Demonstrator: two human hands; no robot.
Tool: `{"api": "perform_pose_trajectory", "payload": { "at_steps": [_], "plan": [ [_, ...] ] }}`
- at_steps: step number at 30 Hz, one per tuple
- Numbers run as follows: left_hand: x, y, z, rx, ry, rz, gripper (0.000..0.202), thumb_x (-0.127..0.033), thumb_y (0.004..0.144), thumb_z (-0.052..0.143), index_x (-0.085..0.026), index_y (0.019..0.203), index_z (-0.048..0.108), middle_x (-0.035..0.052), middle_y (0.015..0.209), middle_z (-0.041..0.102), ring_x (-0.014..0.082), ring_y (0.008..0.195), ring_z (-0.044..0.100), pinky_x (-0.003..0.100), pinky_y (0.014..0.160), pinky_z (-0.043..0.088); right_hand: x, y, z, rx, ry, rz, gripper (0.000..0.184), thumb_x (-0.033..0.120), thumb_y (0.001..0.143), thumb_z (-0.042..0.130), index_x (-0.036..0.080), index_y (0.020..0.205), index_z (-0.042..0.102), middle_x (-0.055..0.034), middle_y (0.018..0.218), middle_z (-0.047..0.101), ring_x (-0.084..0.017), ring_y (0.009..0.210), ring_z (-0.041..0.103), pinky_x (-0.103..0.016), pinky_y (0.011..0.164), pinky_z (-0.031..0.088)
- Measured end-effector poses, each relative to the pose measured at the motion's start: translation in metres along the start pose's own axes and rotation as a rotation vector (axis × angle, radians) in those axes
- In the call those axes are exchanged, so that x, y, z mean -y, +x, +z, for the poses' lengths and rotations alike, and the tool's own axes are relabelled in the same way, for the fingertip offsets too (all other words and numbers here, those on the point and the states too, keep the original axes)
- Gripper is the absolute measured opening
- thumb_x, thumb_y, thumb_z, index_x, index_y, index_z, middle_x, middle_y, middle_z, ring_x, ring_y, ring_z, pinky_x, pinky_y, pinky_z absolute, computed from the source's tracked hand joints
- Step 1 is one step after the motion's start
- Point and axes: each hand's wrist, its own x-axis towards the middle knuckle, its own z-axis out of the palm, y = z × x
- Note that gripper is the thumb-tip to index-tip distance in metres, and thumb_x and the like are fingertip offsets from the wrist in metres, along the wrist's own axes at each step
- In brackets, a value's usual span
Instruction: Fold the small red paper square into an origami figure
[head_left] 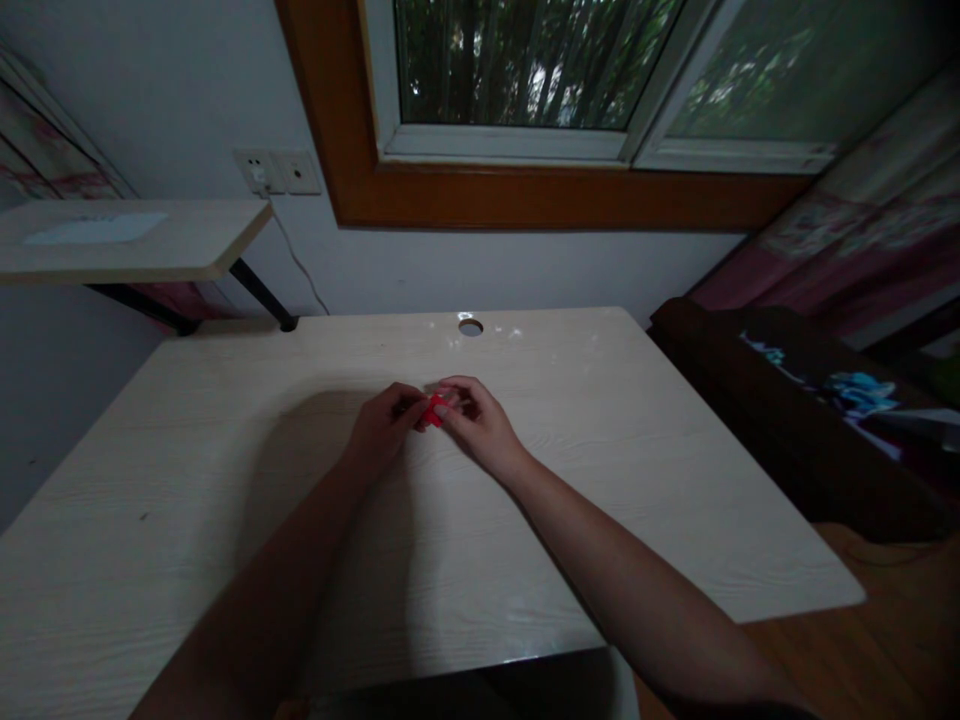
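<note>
A small, bright red piece (pixel 435 410), perhaps folded paper, is pinched between my two hands over the middle of the desk. My left hand (pixel 385 425) grips its left side with thumb and fingers pressed together. From the right, my right hand (pixel 482 425) holds it, the thumb on the near face and the fingers curled behind. Much of the piece is covered by my fingertips, so its exact shape cannot be made out. Both forearms reach in low over the pale wood-grain desk (pixel 465 560).
Near the desk's back edge is a round cable hole (pixel 471 328). A raised shelf (pixel 135 250) on black legs stands at the back left, with a white sheet (pixel 97 228) on it. Behind are a wall socket (pixel 277 172) and a window. Dark furniture (pixel 787 420) stands at the right.
</note>
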Motion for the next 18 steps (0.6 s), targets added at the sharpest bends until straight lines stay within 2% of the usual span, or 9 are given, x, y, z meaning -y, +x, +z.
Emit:
{"api": "perform_pose_trajectory", "payload": {
  "at_steps": [5,9,12,18],
  "plan": [
    [0.004,0.001,0.0,-0.026,-0.009,0.038,0.02,-0.038,0.084,0.068,-0.019,0.092,0.064,-0.0016,0.066,0.068,0.0129,0.058,0.064,0.024,0.058,0.052,-0.001,0.001,0.0,0.022,0.045,0.027,0.035,0.034,0.084,0.07,0.024,0.116,0.058,-0.0025,0.095,0.067,-0.015,0.08,0.061,-0.027,0.07,0.05],
    [0.011,0.002,0.001,-0.03,0.018,0.043,0.029,-0.04,0.079,0.073,-0.019,0.096,0.063,0.0025,0.083,0.073,0.0153,0.071,0.069,0.028,0.068,0.057,-0.002,0.002,-0.002,-0.011,0.063,0.059,0.031,0.034,0.083,0.071,0.024,0.11,0.061,-0.0008,0.087,0.065,-0.014,0.073,0.058,-0.027,0.069,0.048],
    [0.009,0.002,0.001,-0.045,0.123,0.047,0.025,-0.039,0.08,0.071,-0.02,0.095,0.065,0.0035,0.088,0.073,0.0168,0.079,0.069,0.03,0.076,0.057,-0.001,0.0,-0.002,-0.005,0.046,0.071,0.031,0.035,0.083,0.071,0.024,0.11,0.062,-0.0014,0.089,0.065,-0.014,0.074,0.058,-0.028,0.069,0.048],
    [0.002,0.002,-0.001,-0.057,0.176,0.039,0.02,-0.035,0.081,0.069,-0.02,0.094,0.066,0.0028,0.087,0.073,0.0166,0.077,0.069,0.029,0.074,0.056,0.001,-0.002,-0.001,0.005,0.051,0.062,0.031,0.037,0.083,0.071,0.025,0.11,0.062,-0.0033,0.094,0.068,-0.015,0.079,0.061,-0.029,0.073,0.05]
  ]
}}
